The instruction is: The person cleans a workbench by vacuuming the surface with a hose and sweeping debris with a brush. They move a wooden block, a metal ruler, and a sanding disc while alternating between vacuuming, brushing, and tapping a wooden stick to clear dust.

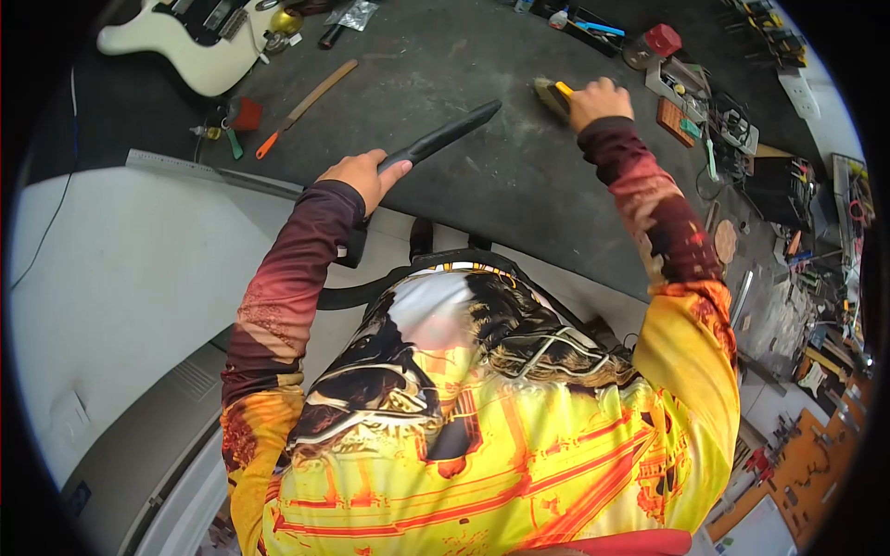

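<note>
My left hand (363,176) is wrapped round a black vacuum cleaner nozzle (443,132), whose flat tip points up and right over the dark worktop (436,65). A black hose (357,295) curves below that forearm. Farther right, my right hand (601,100) is closed on a brush (553,95) with a yellow handle; its pale bristles are at the worktop, left of the fingers. Faint dust and light marks lie on the surface between nozzle and brush.
A white electric guitar body (185,51) lies at the back left, near a wooden-handled file-like tool (315,100) with an orange end. A metal ruler (176,165) lies along the front left edge. Small boxes (675,88), a red-brown block (675,122) and tools crowd the right side.
</note>
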Action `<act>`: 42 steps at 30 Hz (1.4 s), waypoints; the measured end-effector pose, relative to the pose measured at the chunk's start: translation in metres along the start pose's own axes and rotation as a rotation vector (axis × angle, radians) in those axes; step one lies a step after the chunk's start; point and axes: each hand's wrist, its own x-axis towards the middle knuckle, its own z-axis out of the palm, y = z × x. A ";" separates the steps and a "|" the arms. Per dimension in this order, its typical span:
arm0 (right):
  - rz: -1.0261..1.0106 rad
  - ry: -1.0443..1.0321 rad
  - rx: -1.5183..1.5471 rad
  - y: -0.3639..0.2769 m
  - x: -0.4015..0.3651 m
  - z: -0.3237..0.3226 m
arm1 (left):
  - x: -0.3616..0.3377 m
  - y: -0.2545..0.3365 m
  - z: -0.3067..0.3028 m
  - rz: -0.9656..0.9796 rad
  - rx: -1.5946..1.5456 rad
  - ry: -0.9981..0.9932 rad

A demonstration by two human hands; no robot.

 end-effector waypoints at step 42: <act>0.448 -0.451 1.009 -0.032 -0.256 -0.146 | 0.024 0.124 0.114 1.289 -0.256 0.331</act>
